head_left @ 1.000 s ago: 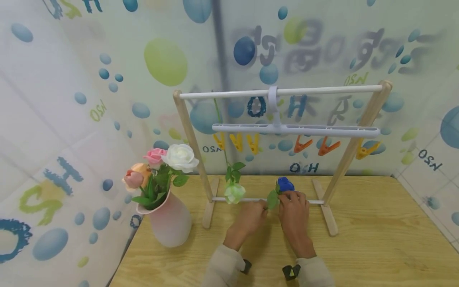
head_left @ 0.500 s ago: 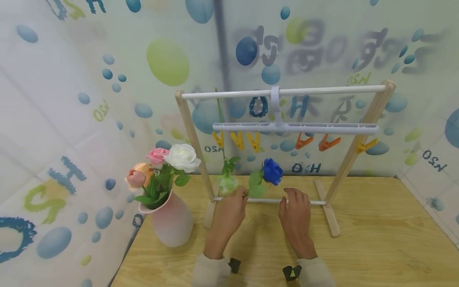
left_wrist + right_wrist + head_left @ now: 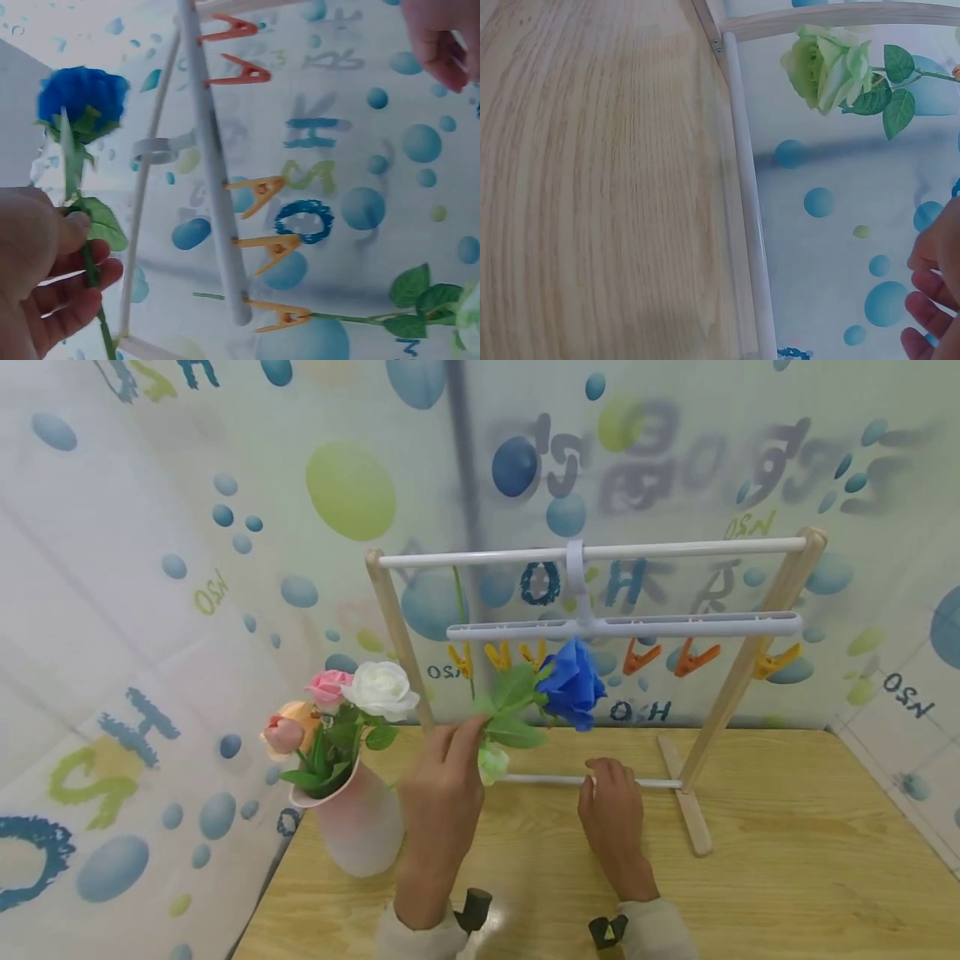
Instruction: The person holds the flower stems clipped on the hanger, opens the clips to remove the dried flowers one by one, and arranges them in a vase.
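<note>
My left hand [image 3: 442, 793] grips the green stem of a blue rose [image 3: 573, 685], raised in front of the rack. In the left wrist view the thumb and fingers wrap the stem below the blue rose [image 3: 84, 105]. My right hand [image 3: 611, 806] holds nothing and is near the rack's lower bar, its fingers loosely bent. A pale green rose [image 3: 826, 71] hangs head down from the leftmost yellow clip [image 3: 281, 315] of the white hanger [image 3: 675, 626]. The blue bloom overlaps the hanger's middle in the head view.
The hanger hooks over the white top bar [image 3: 480, 557] of a wooden rack. More yellow clips and two orange clips [image 3: 693, 658] hang below it. A pink-white vase [image 3: 360, 827] with several roses stands left on the wooden table [image 3: 795, 860].
My left hand has lifted the blue rose up from low at the rack and brought it nearer the camera. The right hand has let go of the rose and stays low.
</note>
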A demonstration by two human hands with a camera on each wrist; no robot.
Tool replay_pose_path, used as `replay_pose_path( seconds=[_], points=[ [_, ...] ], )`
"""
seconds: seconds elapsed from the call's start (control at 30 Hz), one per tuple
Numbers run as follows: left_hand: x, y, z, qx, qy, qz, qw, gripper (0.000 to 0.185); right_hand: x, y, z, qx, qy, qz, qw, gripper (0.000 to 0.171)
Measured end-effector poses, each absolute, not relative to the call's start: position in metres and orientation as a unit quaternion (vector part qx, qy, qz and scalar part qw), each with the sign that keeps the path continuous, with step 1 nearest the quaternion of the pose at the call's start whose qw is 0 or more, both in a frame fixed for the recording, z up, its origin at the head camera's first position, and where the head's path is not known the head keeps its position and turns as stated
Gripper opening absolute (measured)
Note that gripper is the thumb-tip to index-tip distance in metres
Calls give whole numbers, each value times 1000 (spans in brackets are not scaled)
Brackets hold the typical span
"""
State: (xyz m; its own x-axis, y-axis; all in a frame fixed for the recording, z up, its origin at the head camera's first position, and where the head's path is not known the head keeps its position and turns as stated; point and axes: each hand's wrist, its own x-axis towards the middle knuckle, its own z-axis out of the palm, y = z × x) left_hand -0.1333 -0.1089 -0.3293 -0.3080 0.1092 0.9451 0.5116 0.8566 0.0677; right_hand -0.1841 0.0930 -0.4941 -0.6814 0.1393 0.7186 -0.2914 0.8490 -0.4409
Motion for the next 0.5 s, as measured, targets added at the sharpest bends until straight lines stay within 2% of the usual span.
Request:
replay_pose_path(
  seconds=[0.13, 0.3, 0.5],
  points=[
    [-133, -116, -318, -209, -737, -226, 601, 13, -184, 92, -494, 47, -876, 268, 397, 19],
    [-141, -129, -318, -182, -696, -261, 644, 10, -184, 91, -494, 52, -879, 269, 390, 19],
    [-150, -145, -325, -131, -696, -292, 643, 16, -186, 88, -492, 59, -882, 270, 382, 19]
  ],
)
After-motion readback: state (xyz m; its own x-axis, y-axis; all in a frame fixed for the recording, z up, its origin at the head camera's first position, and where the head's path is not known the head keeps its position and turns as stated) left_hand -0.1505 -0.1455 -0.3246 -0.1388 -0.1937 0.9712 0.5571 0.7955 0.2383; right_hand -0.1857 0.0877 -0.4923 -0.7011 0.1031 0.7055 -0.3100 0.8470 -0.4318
